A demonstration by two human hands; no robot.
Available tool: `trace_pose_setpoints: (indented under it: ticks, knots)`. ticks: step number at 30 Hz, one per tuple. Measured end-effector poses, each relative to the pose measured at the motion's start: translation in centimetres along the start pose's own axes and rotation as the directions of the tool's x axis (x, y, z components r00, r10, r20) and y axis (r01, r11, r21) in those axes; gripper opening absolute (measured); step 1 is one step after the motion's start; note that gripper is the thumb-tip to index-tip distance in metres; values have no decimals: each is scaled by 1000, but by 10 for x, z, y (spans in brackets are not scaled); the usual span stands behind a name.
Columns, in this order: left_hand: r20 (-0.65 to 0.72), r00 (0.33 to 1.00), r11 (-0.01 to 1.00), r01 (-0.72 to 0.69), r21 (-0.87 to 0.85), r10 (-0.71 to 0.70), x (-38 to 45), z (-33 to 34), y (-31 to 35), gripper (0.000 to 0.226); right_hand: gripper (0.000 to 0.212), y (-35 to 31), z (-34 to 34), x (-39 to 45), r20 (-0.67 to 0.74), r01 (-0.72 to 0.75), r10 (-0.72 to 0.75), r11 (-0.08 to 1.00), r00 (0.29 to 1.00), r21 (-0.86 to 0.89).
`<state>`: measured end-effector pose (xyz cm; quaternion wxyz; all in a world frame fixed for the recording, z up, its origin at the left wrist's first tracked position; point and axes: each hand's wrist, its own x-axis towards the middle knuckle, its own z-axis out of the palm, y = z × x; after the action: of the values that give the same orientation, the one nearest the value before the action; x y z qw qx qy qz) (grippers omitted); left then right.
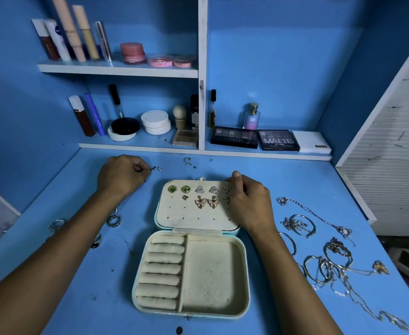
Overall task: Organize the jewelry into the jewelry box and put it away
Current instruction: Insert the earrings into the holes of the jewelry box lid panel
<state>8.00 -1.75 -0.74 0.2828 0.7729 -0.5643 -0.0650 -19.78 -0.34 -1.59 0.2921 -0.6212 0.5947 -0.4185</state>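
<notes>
Jewelry box [213, 274] open at lower centre on the blue surface [283, 180]; lid flat behind, earrings [199, 189] pinned in it. Necklaces [326, 262] heaped at right, rings [113, 220] at left. Right hand [249, 204] fingers curled at the lid's upper right edge. Left hand [121, 175], upper left, pinches a small stud [153, 168].
</notes>
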Motion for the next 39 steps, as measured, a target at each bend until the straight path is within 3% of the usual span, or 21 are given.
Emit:
trace_pose_setpoints:
  ticks: [8, 11, 16, 21, 34, 39]
  knots:
    - [20, 1000, 998, 9, -59, -8, -1, -5, 2, 8, 46, 0, 0, 0, 0, 1, -1, 1000, 1000, -4]
    - [-54, 999, 996, 2, -89, -6, -2, -6, 5, 5, 47, 0, 0, 0, -2, 6, -6, 1000, 1000, -2]
    - [-177, 982, 963, 12, -269, -62, -9, -12, 12, 3, 48, 0, 0, 0, -1, 1, -1, 1000, 1000, 6]
    - [-201, 978, 906, -28, -422, -63, -18, -16, 12, 12, 48, 0, -1, 0, 9, -8, 8, 1000, 1000, 6]
    - [-158, 978, 818, -198, -541, 133, -62, -21, 23, 16, 49, 1, 0, 0, 8, 5, -5, 1000, 1000, -1]
    - [-120, 963, 830, -269, -489, 241, -75, -16, 24, 26, 49, 2, 0, 0, 11, 6, -6, 1000, 1000, 3]
